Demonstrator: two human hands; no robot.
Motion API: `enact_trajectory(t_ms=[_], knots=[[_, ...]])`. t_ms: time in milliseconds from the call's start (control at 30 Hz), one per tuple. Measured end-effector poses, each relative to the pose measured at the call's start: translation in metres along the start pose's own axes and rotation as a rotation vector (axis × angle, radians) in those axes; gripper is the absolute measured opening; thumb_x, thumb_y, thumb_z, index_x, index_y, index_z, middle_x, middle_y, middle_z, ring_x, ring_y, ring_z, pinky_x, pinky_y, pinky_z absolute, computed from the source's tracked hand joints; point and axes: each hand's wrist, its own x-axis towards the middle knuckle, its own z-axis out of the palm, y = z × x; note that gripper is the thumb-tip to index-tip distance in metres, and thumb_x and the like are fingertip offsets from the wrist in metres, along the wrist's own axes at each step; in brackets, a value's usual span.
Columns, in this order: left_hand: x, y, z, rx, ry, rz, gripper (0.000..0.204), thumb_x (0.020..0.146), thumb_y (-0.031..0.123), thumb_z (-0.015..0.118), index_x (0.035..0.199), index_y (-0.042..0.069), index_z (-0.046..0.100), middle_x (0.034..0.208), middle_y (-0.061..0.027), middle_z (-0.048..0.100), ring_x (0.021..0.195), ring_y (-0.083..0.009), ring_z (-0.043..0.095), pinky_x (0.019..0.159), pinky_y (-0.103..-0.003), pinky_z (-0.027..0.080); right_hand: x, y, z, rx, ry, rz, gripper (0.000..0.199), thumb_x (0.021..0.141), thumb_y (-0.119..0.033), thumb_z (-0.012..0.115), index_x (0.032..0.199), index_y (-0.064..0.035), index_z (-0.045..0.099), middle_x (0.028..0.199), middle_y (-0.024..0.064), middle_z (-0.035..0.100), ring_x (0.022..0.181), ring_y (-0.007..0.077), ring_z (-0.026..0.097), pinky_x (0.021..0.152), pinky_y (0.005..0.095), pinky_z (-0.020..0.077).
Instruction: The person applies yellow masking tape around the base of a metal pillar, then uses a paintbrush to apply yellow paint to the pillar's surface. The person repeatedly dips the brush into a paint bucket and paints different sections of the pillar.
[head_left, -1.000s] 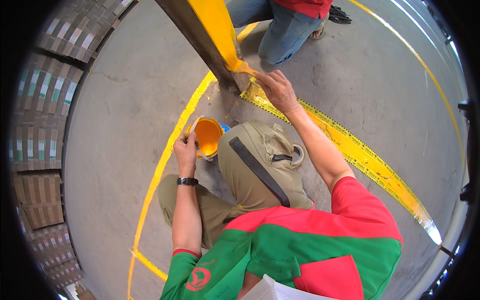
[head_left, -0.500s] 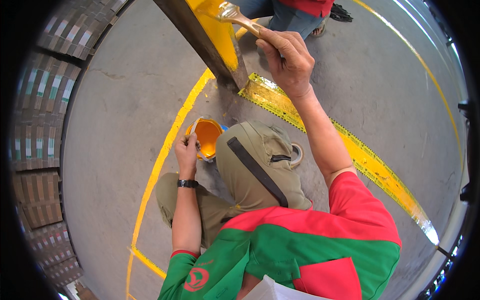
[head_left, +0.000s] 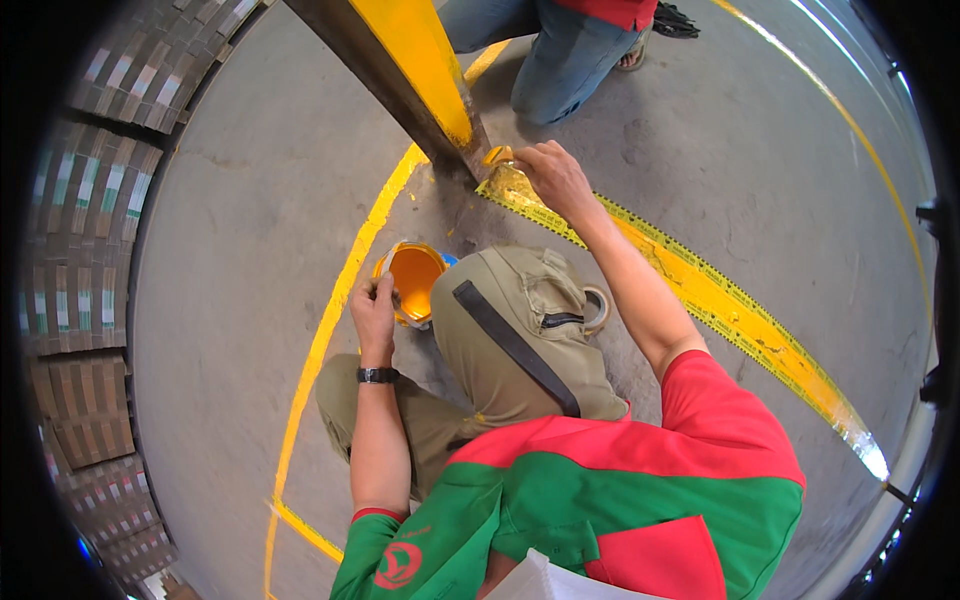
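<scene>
With your right hand (head_left: 556,180) clamped on the brush (head_left: 498,156), stroke lightly beside the post (head_left: 412,60); left hand (head_left: 374,318), clamped on the handle (head_left: 389,263), should steady your pail (head_left: 415,266).

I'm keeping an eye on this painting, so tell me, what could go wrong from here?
The open bucket, its handle in the left hand, sits close beside the person's knee; a bump could tip it. The brush in the right hand is near the end of the yellow strip, so drips might land past the patterned tape. If the coat on the yellow post is wet, the other person's jeans could smear it.
</scene>
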Motion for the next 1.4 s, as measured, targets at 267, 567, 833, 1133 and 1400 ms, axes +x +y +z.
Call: enact_trajectory(t_ms=[267, 567, 833, 1133, 1400], knots=[[0.002, -0.002, -0.005, 0.002, -0.026, -0.013, 0.025, 0.098, 0.022, 0.068, 0.088, -0.001, 0.067, 0.076, -0.0029, 0.065, 0.069, -0.0102, 0.058, 0.067, -0.027, 0.047, 0.086, -0.027, -0.068, 0.078, 0.454, -0.274, 0.023, 0.087, -0.007, 0.076, 0.11, -0.0093, 0.075, 0.086, 0.0073, 0.068, 0.082, 0.0272, 0.064, 0.073, 0.0383, 0.054], [0.008, -0.006, -0.009, 0.07, 0.054, -0.042, 0.022, 0.096, 0.022, 0.069, 0.094, 0.0, 0.069, 0.08, -0.0017, 0.065, 0.072, -0.0103, 0.057, 0.069, -0.027, 0.046, 0.064, -0.035, -0.051, 0.304, 0.593, 0.025, 0.019, 0.088, -0.012, 0.079, 0.106, -0.0089, 0.077, 0.087, 0.0083, 0.072, 0.076, 0.0246, 0.066, 0.067, 0.0344, 0.0537], [0.003, 0.003, -0.012, 0.427, 0.049, 0.068, 0.035, 0.094, 0.029, 0.07, 0.098, -0.005, 0.071, 0.079, -0.0113, 0.07, 0.071, -0.0182, 0.063, 0.069, -0.035, 0.051, -0.022, 0.028, 0.041, 0.16, 0.048, 0.252, 0.016, 0.094, -0.02, 0.07, 0.101, -0.0047, 0.072, 0.091, 0.0119, 0.07, 0.087, 0.0344, 0.063, 0.081, 0.0452, 0.0503], [-0.004, 0.015, -0.018, 0.789, 0.095, 0.162, 0.037, 0.094, 0.032, 0.063, 0.096, -0.003, 0.072, 0.081, -0.0239, 0.071, 0.076, -0.0398, 0.07, 0.07, -0.046, 0.052, 0.066, -0.014, -0.043, 0.216, 0.474, -0.097, 0.02, 0.09, -0.011, 0.076, 0.109, -0.0069, 0.075, 0.09, 0.0086, 0.071, 0.082, 0.0267, 0.064, 0.073, 0.0368, 0.0529], [-0.007, 0.021, -0.018, 0.836, 0.093, 0.115, 0.042, 0.089, 0.021, 0.062, 0.125, 0.0, 0.069, 0.08, -0.0241, 0.07, 0.075, -0.0403, 0.069, 0.07, -0.049, 0.052, 0.043, -0.026, -0.034, 0.348, 0.555, 0.077, 0.017, 0.09, -0.011, 0.077, 0.107, -0.0078, 0.077, 0.09, 0.0094, 0.072, 0.078, 0.0234, 0.066, 0.07, 0.0353, 0.0537]])
